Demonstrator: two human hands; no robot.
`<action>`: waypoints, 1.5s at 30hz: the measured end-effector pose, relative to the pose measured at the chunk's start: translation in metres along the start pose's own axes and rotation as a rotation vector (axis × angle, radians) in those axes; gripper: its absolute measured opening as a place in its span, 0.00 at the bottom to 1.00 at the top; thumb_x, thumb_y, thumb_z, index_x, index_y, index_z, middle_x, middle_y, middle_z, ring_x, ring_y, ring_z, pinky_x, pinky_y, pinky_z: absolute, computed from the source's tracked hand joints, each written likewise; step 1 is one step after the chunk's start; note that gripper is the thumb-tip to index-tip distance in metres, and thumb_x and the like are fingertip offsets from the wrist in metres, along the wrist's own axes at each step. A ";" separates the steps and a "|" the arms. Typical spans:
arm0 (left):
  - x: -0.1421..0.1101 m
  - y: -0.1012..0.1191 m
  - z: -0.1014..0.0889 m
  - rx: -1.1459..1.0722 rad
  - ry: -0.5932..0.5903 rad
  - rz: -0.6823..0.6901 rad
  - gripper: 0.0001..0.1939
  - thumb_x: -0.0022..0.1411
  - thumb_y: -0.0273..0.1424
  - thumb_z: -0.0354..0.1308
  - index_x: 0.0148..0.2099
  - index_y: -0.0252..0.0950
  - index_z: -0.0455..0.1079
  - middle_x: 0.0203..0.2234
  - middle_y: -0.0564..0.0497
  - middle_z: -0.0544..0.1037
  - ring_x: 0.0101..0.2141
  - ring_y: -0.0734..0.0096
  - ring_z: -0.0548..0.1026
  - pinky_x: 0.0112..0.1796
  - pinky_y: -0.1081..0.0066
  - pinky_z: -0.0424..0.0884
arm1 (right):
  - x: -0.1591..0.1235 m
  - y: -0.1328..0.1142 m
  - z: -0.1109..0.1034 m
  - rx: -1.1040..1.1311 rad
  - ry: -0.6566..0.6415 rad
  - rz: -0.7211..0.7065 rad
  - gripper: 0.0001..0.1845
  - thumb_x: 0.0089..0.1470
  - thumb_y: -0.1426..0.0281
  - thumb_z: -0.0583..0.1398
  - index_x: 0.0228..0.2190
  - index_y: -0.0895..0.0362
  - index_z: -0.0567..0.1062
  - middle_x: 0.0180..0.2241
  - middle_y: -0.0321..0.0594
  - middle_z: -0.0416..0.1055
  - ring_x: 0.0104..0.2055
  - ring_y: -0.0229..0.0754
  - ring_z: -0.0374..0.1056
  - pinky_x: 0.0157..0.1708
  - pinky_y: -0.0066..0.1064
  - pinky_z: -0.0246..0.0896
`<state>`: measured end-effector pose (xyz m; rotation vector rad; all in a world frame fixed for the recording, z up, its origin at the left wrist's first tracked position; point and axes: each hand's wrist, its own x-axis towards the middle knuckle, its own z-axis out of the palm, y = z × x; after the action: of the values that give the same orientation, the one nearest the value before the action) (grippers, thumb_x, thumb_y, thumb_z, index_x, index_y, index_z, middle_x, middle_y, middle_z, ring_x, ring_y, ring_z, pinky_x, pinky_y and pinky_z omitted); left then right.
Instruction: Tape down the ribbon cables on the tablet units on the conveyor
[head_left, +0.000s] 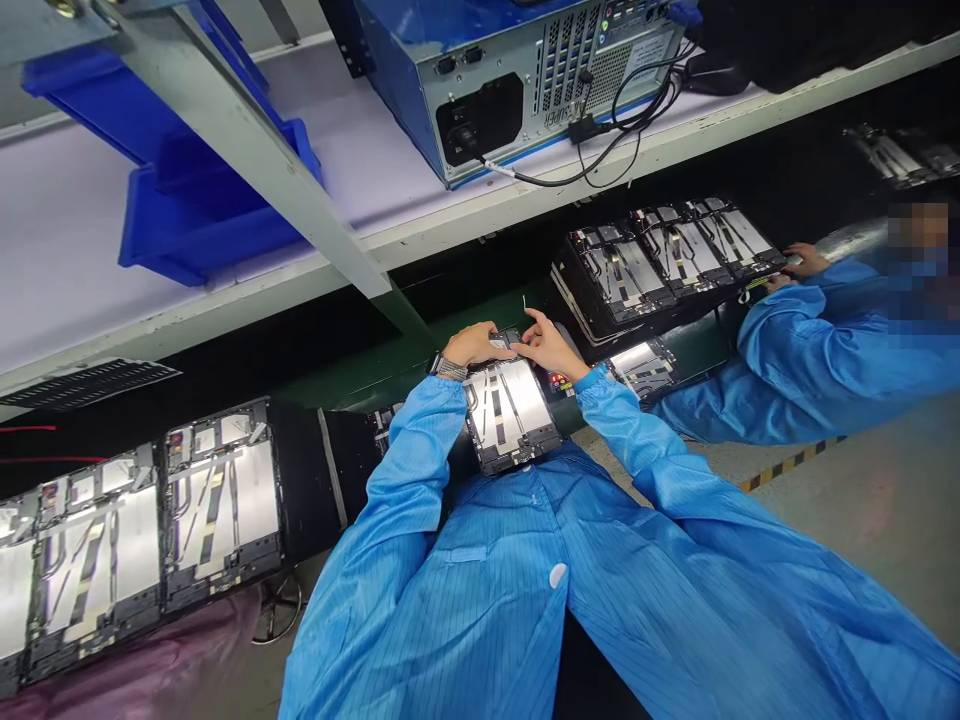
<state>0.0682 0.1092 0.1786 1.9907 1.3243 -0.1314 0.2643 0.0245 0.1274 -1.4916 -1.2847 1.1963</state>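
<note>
Head view, looking down at two hands over a belt:
- The left hand (469,345) curves over a small black piece (507,337). Its fingers lie on top of the piece, but I cannot tell if they pinch it.
- The right hand (550,350) is open, with its fingers spread apart. Its fingertips are just beside the piece, and one finger points up.
- The small black piece sits between the two hands, at the far end of a flat metal panel (504,405).
- The panel lies on a black belt (307,470), right under the hands.
- A watch (448,367) sits on the left wrist. Both arms are in the blue sleeves of a long coat (480,600).
- More panels (221,500) lie on the belt to the left of the hands.
- To the right, a co-worker in a blue coat (817,360) has both hands (804,260) at a row of panels (675,255).
- Up on a white shelf (112,270) are a computer box (487,100), black cables (622,130) and blue bins (202,210).
</note>
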 end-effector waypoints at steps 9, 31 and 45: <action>-0.040 -0.032 -0.040 -0.299 0.181 0.207 0.26 0.56 0.48 0.72 0.53 0.42 0.75 0.53 0.47 0.81 0.54 0.54 0.78 0.56 0.58 0.73 | 0.000 0.000 -0.006 -0.148 0.020 -0.094 0.52 0.53 0.59 0.69 0.72 0.55 0.55 0.39 0.36 0.70 0.29 0.38 0.66 0.31 0.34 0.65; -0.098 -0.084 0.088 -0.993 0.663 0.008 0.25 0.64 0.40 0.67 0.61 0.43 0.68 0.65 0.43 0.72 0.65 0.54 0.71 0.62 0.55 0.69 | 0.012 -0.065 0.075 -0.246 -0.386 -0.356 0.37 0.56 0.78 0.63 0.65 0.53 0.65 0.34 0.32 0.73 0.31 0.39 0.67 0.36 0.31 0.62; -0.087 -0.064 0.088 -1.085 0.651 -0.059 0.19 0.65 0.31 0.61 0.58 0.40 0.66 0.58 0.42 0.77 0.59 0.61 0.76 0.63 0.58 0.69 | 0.012 -0.068 0.077 -0.332 -0.387 -0.425 0.38 0.55 0.81 0.59 0.66 0.53 0.67 0.41 0.37 0.72 0.33 0.39 0.63 0.40 0.33 0.60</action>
<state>0.0005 0.0015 0.1218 1.0518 1.3701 1.0636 0.1744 0.0465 0.1742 -1.1445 -2.0258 1.0479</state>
